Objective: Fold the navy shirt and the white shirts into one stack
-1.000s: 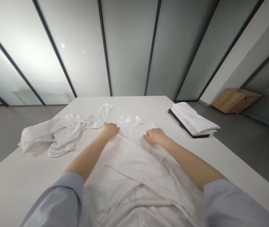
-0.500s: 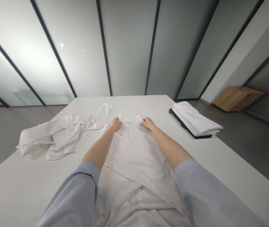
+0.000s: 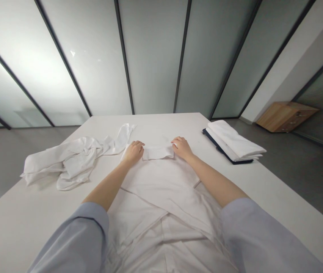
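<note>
A white shirt [image 3: 157, 178] lies spread out before me, with its collar [image 3: 158, 153] at the far end, turned down flat toward me. Its lower part bunches into folds close to my body. My left hand [image 3: 134, 151] rests at the shoulder just left of the collar, fingers loosely apart and gripping nothing. On the other side, my right hand [image 3: 182, 147] lies at the right shoulder beside the collar, its fingers likewise loose and apart. The sleeves appear folded crosswise over the shirt, though the white layers blend together.
On the left of the white table [image 3: 252, 197], a crumpled white garment [image 3: 76, 159] lies in a heap. A stack of folded white clothes [image 3: 232, 140] sits on a dark folded piece [image 3: 221, 151] at the right edge. A wooden cabinet [image 3: 285, 116] stands on the floor beyond.
Both hands have let go of the collar's ends and moved slightly apart, fingers opening onto the shoulders. The collar, which was held up, now lies folded down.
</note>
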Available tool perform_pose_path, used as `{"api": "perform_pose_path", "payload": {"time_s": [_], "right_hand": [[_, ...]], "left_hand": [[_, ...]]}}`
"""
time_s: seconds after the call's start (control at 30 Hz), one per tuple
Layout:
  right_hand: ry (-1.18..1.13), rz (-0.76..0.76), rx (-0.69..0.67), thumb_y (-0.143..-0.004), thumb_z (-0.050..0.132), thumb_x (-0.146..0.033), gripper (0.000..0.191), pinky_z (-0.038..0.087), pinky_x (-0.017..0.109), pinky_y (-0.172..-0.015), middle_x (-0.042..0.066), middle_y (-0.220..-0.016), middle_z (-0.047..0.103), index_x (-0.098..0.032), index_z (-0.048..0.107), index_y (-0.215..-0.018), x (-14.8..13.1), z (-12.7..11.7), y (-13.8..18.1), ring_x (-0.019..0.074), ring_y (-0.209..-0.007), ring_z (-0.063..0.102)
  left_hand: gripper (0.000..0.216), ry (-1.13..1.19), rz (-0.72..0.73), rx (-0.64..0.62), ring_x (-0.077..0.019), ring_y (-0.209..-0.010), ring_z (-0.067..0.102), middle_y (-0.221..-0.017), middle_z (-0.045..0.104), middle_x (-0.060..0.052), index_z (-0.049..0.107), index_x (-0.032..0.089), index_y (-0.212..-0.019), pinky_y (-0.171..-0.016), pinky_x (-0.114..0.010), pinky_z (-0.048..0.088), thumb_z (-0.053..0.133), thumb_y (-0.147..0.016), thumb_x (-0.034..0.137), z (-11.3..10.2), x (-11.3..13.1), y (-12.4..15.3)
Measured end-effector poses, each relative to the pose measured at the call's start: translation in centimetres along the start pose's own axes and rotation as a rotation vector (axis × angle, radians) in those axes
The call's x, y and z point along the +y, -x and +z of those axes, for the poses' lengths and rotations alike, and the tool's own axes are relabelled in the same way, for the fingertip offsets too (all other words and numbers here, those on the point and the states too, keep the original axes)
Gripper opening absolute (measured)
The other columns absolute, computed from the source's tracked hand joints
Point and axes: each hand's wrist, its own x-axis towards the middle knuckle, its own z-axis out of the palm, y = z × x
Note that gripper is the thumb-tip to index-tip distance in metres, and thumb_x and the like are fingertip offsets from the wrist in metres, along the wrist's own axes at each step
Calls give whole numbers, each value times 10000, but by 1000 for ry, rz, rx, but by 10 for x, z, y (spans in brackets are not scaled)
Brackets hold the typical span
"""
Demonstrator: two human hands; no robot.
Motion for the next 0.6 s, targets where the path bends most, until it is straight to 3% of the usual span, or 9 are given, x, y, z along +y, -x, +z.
{"api": "perform_pose_path", "payload": {"time_s": [0.07,0.13,0.27,0.43,0.6], "right_hand": [[-6,-40,-32,-956,351,-341,457,304,375,-1073,103,-1398,493,-190,536,-1345,-13,5,0,251,-1279,410],[13,-41,-131,-961,330,-460,552,254,410,-1108,99,-1504,377,-205,415,-1443,-25,13,4,275,-1371,318],[36,2,-325,-937,285,-604,689,177,480,-1136,114,-1569,249,-224,272,-1512,-32,28,17,320,-1434,198],[35,17,-338,-926,255,-648,713,157,485,-1143,103,-1582,214,-258,239,-1522,-29,31,21,326,-1445,157],[67,32,-331,-935,256,-631,696,165,476,-1138,109,-1578,225,-253,243,-1520,-26,32,12,320,-1442,170]], "left_hand": [[476,-42,12,-24,-252,-1313,411,-1437,471,-94,487,186,-1370,-1090,-394,324,354,-943,349,7,9,1],[569,-69,0,-143,-294,-1402,288,-1536,328,-106,380,205,-1448,-1122,-461,252,360,-941,465,17,16,3],[630,-77,-30,-306,-308,-1448,175,-1574,240,-102,293,243,-1488,-1135,-514,181,292,-944,561,33,13,7],[624,-108,-9,-224,-297,-1427,234,-1556,278,-124,336,200,-1461,-1139,-456,213,348,-936,536,28,12,9],[466,-144,4,-113,-267,-1347,355,-1474,414,-103,452,226,-1365,-1108,-458,278,328,-960,421,16,44,27]]}}
